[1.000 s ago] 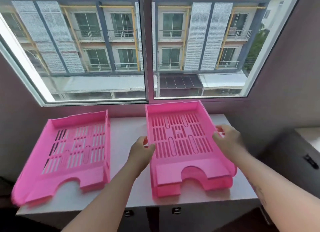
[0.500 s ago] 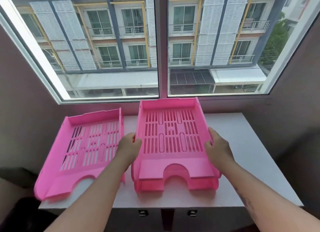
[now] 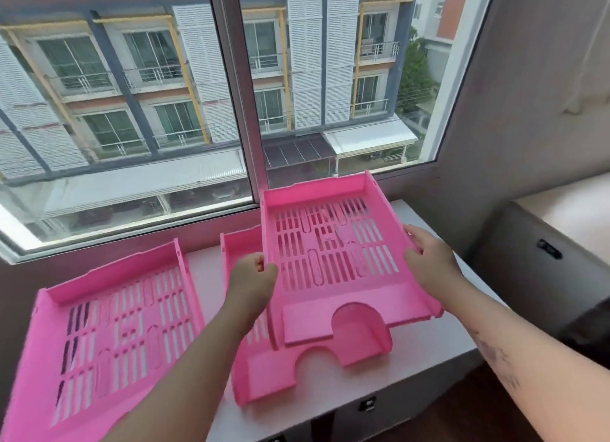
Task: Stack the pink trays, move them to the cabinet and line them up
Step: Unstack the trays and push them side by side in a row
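Observation:
Three pink slotted trays are in view on a white cabinet top [image 3: 439, 362] under the window. I hold the top tray [image 3: 333, 263] lifted and tilted, shifted right of the one below. My left hand [image 3: 252, 281] grips its left wall and my right hand [image 3: 427, 260] grips its right wall. The middle tray [image 3: 264, 372] lies flat on the cabinet, partly hidden by the lifted one and by my left forearm. A third tray [image 3: 109, 336] lies to the left, its front end hanging past the cabinet's front edge.
The window [image 3: 231, 95] and its sill run right behind the trays. A grey wall stands at the right, with a second, lower cabinet [image 3: 541, 253] in the right corner. Dark drawer handles [image 3: 368, 405] show on the cabinet front below.
The stack of two trays was slid left beside the left tray. Now the top tray is lifted off the lower one and carried up and right in both hands.

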{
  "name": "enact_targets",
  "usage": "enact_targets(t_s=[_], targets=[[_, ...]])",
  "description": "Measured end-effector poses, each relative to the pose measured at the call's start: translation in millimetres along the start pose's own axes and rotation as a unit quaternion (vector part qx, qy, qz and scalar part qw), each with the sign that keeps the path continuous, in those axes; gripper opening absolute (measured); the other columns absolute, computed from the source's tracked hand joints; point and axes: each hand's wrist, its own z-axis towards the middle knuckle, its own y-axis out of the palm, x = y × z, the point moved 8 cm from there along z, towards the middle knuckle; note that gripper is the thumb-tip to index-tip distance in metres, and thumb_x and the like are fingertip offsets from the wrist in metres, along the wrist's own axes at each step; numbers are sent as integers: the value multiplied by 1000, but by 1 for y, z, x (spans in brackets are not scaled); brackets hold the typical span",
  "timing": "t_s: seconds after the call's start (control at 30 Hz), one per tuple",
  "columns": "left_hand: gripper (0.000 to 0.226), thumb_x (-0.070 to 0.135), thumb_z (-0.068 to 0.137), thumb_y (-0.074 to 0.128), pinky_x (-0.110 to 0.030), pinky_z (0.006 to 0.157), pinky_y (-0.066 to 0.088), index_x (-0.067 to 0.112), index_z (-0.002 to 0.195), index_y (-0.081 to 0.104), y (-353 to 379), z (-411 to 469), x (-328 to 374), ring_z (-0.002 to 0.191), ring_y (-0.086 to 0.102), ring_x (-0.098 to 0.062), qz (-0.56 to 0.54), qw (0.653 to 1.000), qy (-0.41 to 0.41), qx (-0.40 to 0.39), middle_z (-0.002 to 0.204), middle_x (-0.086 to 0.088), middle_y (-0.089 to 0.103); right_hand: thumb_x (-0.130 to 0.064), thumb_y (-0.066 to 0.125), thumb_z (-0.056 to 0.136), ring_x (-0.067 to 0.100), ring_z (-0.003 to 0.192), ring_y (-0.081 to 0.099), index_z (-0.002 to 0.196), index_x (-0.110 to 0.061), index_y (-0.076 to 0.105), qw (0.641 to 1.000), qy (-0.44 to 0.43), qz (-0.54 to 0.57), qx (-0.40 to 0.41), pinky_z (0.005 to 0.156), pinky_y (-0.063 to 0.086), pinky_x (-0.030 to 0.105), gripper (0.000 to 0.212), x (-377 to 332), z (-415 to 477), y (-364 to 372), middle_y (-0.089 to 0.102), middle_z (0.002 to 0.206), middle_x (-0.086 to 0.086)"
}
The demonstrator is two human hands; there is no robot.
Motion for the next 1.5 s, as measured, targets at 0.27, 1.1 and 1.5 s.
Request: enact_targets(t_s=[0.27,1.1,1.5], targets=[[33,9,90,49,-29,51,18,15,65,30,109,-6,64,55,23,-16,30,999,30,-32,61,0,30,3,48,89,22,120,58,143,-12,49,998,31,-44,13,94,36,22,56,71,56,-88,60,137,8],[55,42,100,26,-48,118,28,17,147,40,165,-34,-3,143,35,-21,215,974,-47,60,153,-4,43,-34,54,89,31,141,37,142,-22,48,879,-257,-383,-118,119,15,57,55,123,89,-22,45,151,9],[69,55,88,-4,-44,121,-4,38,155,-1,169,-4,-37,152,-8,-21,415,907,-66,-26,165,6,-7,-65,12,91,29,149,-18,152,-43,-5,855,-211,-387,-273,120,-12,49,67,148,91,57,-14,163,-1]])
